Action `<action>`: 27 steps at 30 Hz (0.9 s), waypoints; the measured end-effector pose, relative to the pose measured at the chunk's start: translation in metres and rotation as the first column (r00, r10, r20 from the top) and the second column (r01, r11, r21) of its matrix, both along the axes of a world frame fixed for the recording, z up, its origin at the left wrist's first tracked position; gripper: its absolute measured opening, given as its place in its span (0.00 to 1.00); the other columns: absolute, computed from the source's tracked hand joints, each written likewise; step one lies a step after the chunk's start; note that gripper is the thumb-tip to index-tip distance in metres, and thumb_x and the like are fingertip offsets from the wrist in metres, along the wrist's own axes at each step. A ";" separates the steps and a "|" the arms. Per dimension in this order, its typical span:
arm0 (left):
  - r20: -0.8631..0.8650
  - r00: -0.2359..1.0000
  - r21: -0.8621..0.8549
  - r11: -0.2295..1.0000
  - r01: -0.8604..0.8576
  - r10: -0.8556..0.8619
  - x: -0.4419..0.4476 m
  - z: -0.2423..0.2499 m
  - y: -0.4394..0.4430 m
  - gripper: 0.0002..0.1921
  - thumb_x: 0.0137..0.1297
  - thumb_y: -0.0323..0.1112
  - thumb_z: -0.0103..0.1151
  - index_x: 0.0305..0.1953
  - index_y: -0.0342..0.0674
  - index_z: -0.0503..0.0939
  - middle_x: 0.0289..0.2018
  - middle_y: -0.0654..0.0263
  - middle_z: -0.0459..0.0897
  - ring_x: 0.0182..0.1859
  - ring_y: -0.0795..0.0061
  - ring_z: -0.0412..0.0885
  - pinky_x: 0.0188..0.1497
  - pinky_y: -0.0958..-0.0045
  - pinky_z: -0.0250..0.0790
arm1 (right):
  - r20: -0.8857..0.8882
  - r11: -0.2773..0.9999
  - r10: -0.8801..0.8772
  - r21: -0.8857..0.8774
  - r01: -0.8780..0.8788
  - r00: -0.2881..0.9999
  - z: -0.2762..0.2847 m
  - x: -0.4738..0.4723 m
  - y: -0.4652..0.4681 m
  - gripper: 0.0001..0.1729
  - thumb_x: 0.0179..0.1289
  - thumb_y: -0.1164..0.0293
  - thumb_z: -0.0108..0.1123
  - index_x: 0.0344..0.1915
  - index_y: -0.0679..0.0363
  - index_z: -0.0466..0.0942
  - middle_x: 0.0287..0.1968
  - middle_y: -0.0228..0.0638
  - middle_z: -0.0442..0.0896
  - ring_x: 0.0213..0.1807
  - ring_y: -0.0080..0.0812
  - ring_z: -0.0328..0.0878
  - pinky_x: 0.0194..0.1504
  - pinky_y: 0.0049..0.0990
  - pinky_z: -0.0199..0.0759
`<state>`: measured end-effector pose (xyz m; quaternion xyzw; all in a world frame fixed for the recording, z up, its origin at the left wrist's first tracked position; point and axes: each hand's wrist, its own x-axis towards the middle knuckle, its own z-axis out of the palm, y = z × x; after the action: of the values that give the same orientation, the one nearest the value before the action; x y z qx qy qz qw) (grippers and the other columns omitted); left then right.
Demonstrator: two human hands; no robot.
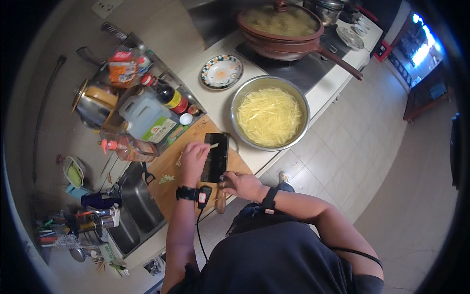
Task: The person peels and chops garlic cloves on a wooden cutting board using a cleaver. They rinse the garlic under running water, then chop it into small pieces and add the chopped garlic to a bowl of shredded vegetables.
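A wide, dark-bladed cleaver (216, 158) lies broad side up over the wooden cutting board (167, 198). My right hand (242, 185) grips it where the blade meets the wooden handle (220, 204), and the handle's end sticks out below my thumb. Between the fingers of my left hand (194, 161) is a thin pale-green strip (214, 146), its tip over the blade. Small pale cut pieces (166, 179) lie on the board left of that hand. Beyond the cleaver, a metal basin (307, 126) holds pale yellow shreds, seemingly in water.
A patterned plate (221, 71) rests near the stove, where a lidded brown pan (290, 44) projects its long handle (341, 64) over the counter edge. Bottles, a jug (145, 114) and a kettle (95, 103) crowd the left. A peeler (148, 174) lies beside the sink (139, 205).
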<state>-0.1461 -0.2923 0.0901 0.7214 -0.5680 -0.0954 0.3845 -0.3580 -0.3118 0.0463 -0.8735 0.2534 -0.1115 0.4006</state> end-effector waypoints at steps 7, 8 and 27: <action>0.077 0.966 0.102 0.961 -0.256 0.248 0.006 -0.050 0.126 0.04 0.59 0.27 0.61 0.35 0.37 0.80 0.35 0.61 0.78 0.35 0.64 0.79 0.37 0.69 0.72 | -0.257 0.994 0.108 -0.006 -0.114 0.960 -0.014 0.034 0.025 0.39 0.57 0.37 0.54 0.62 0.47 0.63 0.34 0.44 0.83 0.36 0.49 0.82 0.36 0.43 0.75; 0.143 0.954 0.074 0.959 -0.275 0.263 0.006 -0.059 0.135 0.03 0.59 0.28 0.60 0.35 0.38 0.80 0.35 0.61 0.79 0.36 0.59 0.78 0.39 0.66 0.72 | -0.277 0.993 0.093 -0.040 -0.108 0.956 -0.016 0.037 0.027 0.40 0.57 0.36 0.54 0.60 0.50 0.65 0.36 0.49 0.82 0.35 0.49 0.82 0.36 0.42 0.75; 0.155 0.709 0.112 0.701 -0.705 0.688 0.011 -0.096 0.213 0.07 0.57 0.35 0.62 0.36 0.45 0.78 0.41 0.64 0.78 0.43 0.58 0.77 0.41 0.60 0.70 | -0.467 0.971 -0.196 0.031 0.237 0.862 -0.011 0.052 0.037 0.65 0.46 0.57 0.69 0.72 0.60 0.31 0.56 0.54 0.72 0.53 0.51 0.75 0.54 0.40 0.71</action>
<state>-0.1347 -0.0789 -0.0061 0.9153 -0.2618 0.0479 0.3023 -0.3057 -0.2745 0.0350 -0.8226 0.4421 0.0658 0.3515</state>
